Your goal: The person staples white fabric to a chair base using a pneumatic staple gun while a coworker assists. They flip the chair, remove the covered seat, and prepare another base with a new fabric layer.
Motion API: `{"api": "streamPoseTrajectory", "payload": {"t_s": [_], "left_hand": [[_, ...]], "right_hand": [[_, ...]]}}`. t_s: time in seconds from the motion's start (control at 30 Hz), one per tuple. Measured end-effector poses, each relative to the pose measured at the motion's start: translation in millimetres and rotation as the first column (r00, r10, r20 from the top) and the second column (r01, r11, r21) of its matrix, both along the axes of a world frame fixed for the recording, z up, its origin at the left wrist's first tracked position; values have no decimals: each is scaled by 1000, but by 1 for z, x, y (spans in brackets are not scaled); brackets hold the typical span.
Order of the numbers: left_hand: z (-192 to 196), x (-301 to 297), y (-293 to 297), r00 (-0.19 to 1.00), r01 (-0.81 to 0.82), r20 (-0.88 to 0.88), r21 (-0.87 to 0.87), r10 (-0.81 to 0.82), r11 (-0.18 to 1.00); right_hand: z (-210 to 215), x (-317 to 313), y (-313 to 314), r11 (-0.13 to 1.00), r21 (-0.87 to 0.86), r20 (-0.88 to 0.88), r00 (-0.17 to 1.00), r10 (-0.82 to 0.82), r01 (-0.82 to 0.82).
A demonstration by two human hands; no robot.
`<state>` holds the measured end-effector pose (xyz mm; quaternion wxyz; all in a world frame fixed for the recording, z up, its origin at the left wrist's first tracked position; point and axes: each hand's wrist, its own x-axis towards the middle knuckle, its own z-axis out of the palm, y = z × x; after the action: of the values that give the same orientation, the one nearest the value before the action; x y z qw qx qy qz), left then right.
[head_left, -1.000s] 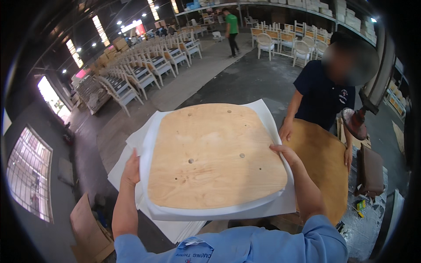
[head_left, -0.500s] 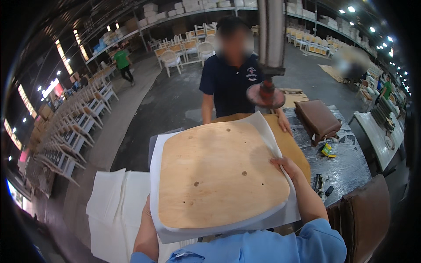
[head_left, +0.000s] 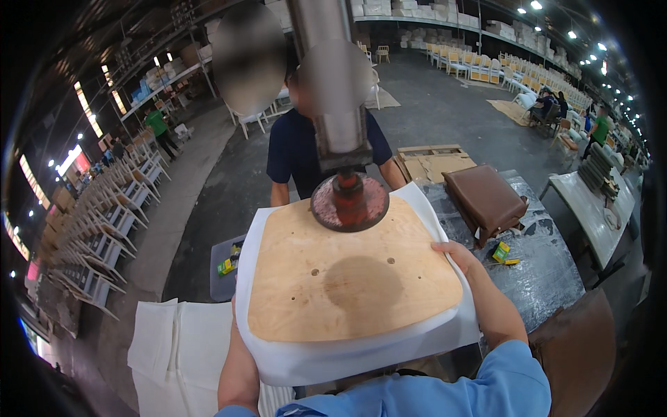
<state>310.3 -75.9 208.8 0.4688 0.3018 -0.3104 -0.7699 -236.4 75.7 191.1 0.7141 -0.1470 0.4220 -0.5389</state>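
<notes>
A pale plywood seat board (head_left: 292,250) with several holes lies on a white padding sheet (head_left: 361,361) that sticks out around its edge. My right hand (head_left: 456,256) grips the right edge, its thumb on top and its fingers out of sight beneath. At the left edge, my left forearm (head_left: 237,372) reaches up beside the padding, and the fingers of that hand are hidden. Over the board's far part is a round reddish press disc (head_left: 349,208) on a metal cylinder (head_left: 340,118); I cannot tell whether it touches the wood.
A person in a dark shirt (head_left: 292,149) stands across from me. Folded brown upholstery (head_left: 486,198) and a yellow-green box (head_left: 501,251) lie on the table (head_left: 549,285) at right. White sheets (head_left: 201,347) are at left, near a grey tray (head_left: 221,285). Brown material (head_left: 580,347) stands at lower right.
The board and padding now sit beneath the press disc, which overlaps them in view. The tan sheet beside the board is out of sight, and the grey tray at left shows.
</notes>
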Motion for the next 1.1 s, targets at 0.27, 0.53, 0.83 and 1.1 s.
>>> {"api": "streamPoseTrajectory", "payload": {"t_s": [0.27,0.53,0.83,1.1], "left_hand": [[-6,-54,-8,1000,11,20,24,-11,1000],[-11,-77,-19,999,18,42,22,-19,1000],[-18,-48,-10,994,-73,89,34,70,997],[-52,-20,58,972,-72,231,154,35,985]], "right_hand": [[-9,-44,-43,996,-71,-52,998,43,-46],[-41,-59,-54,999,-12,-39,999,38,-39],[-64,-30,43,977,-46,265,945,-191,210],[-12,-21,43,993,117,257,966,-34,4]]}}
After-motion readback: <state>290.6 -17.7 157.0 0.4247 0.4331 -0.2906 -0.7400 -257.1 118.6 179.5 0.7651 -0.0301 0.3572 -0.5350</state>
